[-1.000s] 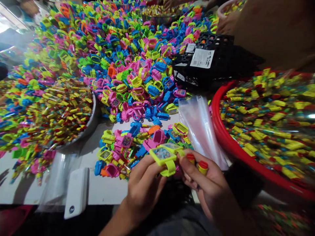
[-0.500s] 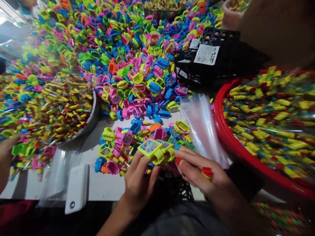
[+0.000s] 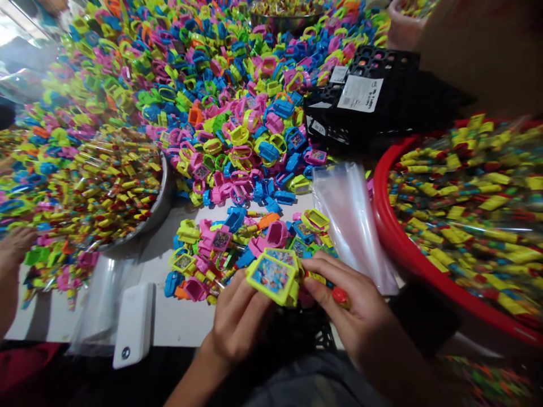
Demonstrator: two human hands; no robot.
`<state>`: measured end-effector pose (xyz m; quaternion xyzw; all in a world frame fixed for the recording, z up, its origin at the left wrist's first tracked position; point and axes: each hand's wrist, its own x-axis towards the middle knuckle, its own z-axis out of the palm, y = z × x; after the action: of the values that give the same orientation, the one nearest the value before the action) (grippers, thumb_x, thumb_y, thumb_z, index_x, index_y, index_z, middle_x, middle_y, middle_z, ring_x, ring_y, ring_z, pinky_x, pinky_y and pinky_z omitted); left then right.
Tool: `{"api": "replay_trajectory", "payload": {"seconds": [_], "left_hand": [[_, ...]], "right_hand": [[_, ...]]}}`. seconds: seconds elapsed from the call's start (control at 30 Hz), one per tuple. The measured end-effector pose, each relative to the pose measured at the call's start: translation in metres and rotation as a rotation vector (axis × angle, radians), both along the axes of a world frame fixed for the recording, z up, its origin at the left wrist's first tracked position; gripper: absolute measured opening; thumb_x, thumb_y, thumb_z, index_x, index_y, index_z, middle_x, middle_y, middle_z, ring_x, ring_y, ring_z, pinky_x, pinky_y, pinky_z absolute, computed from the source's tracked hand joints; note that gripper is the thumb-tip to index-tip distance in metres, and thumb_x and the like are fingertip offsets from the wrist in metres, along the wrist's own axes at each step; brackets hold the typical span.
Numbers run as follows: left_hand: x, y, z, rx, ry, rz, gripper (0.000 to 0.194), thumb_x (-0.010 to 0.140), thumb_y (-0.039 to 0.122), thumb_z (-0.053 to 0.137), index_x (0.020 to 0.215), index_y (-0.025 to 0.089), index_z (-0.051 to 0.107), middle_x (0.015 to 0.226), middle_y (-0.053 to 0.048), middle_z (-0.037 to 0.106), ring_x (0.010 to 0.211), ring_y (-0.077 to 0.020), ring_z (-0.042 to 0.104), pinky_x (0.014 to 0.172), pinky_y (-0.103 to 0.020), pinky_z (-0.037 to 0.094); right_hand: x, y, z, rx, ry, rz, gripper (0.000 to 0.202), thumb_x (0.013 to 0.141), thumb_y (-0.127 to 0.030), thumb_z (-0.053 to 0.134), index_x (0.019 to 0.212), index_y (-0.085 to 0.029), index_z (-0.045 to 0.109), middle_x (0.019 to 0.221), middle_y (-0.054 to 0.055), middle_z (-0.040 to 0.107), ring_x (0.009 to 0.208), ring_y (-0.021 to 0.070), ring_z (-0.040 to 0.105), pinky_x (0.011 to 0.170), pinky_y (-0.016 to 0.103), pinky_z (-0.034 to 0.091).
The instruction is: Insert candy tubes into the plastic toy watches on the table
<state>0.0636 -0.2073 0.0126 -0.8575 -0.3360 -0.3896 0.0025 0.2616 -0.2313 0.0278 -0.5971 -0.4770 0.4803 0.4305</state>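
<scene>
My left hand (image 3: pixel 237 316) is closed around a yellow toy watch (image 3: pixel 271 276) with a colourful picture on its square face. Behind it a second yellow watch of the same kind partly shows. My right hand (image 3: pixel 354 297) pinches a thin candy tube (image 3: pixel 340 297) with a red end and yellow wrapping, whose other end is close to the watches. Whether the tube is inside a strap I cannot tell. Just beyond both hands lies a small heap of toy watches (image 3: pixel 220 240) in pink, blue, green and yellow, mixed with some tubes.
A large pile of toy watches (image 3: pixel 203 73) covers the table's back. Tubes fill a grey basin (image 3: pixel 163 186) and a red basin (image 3: pixel 384 198). Clear plastic bags (image 3: pixel 350 226), a white power bank (image 3: pixel 133 322) and a black crate (image 3: pixel 382 113) are nearby. Another person's hand (image 3: pixel 17 246) is at left.
The yellow watches have turned so their picture faces tilt more towards me. My right hand has shifted slightly, and the tube's red end sits lower between its fingers.
</scene>
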Motion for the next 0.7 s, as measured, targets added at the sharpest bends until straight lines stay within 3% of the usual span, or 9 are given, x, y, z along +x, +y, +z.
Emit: {"api": "replay_trajectory", "payload": {"seconds": [0.13,0.27,0.37,0.47,0.53,0.6,0.7], "left_hand": [[-0.011,0.005,-0.003,0.110,0.087,-0.012,0.014,0.103,0.003,0.061,0.102,0.011,0.072,0.089,-0.009,0.076,0.084,-0.0196,0.072,0.083,-0.033,0.061],[-0.035,0.018,-0.006,0.122,0.072,0.229,0.013,0.099,0.005,0.070,0.103,0.018,0.070,0.091,-0.005,0.074,0.086,-0.0174,0.074,0.082,-0.026,0.061],[-0.050,0.027,-0.003,0.002,0.063,0.368,0.012,0.100,0.008,0.071,0.101,0.020,0.067,0.090,-0.002,0.069,0.076,-0.0134,0.068,0.071,-0.022,0.056],[-0.052,0.029,0.001,-0.043,0.055,0.412,0.013,0.100,0.008,0.070,0.101,0.020,0.066,0.091,-0.001,0.065,0.075,-0.0129,0.064,0.070,-0.022,0.054],[-0.045,0.025,0.004,-0.062,0.026,0.389,0.014,0.101,0.006,0.068,0.103,0.020,0.065,0.092,-0.002,0.064,0.081,-0.0135,0.066,0.074,-0.022,0.054],[-0.033,0.020,0.005,-0.116,-0.001,0.307,0.016,0.103,0.005,0.063,0.111,0.019,0.066,0.100,-0.004,0.066,0.093,-0.0147,0.069,0.084,-0.022,0.056],[-0.015,0.013,0.003,-0.215,-0.027,0.144,0.026,0.105,0.003,0.058,0.126,0.016,0.064,0.112,-0.008,0.070,0.107,-0.0153,0.071,0.097,-0.022,0.056]], "right_hand": [[-0.003,0.007,-0.013,0.008,0.063,0.098,0.034,0.106,-0.049,0.064,0.112,-0.024,0.087,0.116,0.011,0.082,0.116,0.0300,0.074,0.098,0.037,0.058],[-0.001,0.008,-0.020,-0.136,0.105,0.095,0.047,0.105,-0.063,0.062,0.124,-0.024,0.082,0.078,0.004,0.074,0.074,0.0223,0.070,0.067,0.031,0.051],[0.002,0.006,-0.013,-0.173,0.073,0.061,0.044,0.104,-0.062,0.062,0.116,-0.024,0.080,0.076,0.002,0.068,0.066,0.0188,0.059,0.059,0.030,0.040],[0.002,0.005,-0.002,-0.208,0.040,0.081,0.039,0.103,-0.056,0.065,0.126,-0.027,0.077,0.082,0.001,0.066,0.071,0.0200,0.059,0.066,0.030,0.045],[-0.001,0.004,0.003,-0.192,0.044,0.076,0.040,0.103,-0.055,0.065,0.131,-0.030,0.077,0.100,0.004,0.073,0.092,0.0248,0.068,0.087,0.035,0.052],[-0.006,0.003,0.005,-0.172,0.094,0.081,0.039,0.106,-0.054,0.059,0.132,-0.032,0.079,0.114,0.006,0.076,0.108,0.0268,0.068,0.100,0.037,0.050],[-0.012,0.001,0.005,-0.202,0.206,0.067,0.041,0.107,-0.051,0.057,0.131,-0.029,0.081,0.098,0.004,0.073,0.097,0.0236,0.067,0.097,0.036,0.050]]}}
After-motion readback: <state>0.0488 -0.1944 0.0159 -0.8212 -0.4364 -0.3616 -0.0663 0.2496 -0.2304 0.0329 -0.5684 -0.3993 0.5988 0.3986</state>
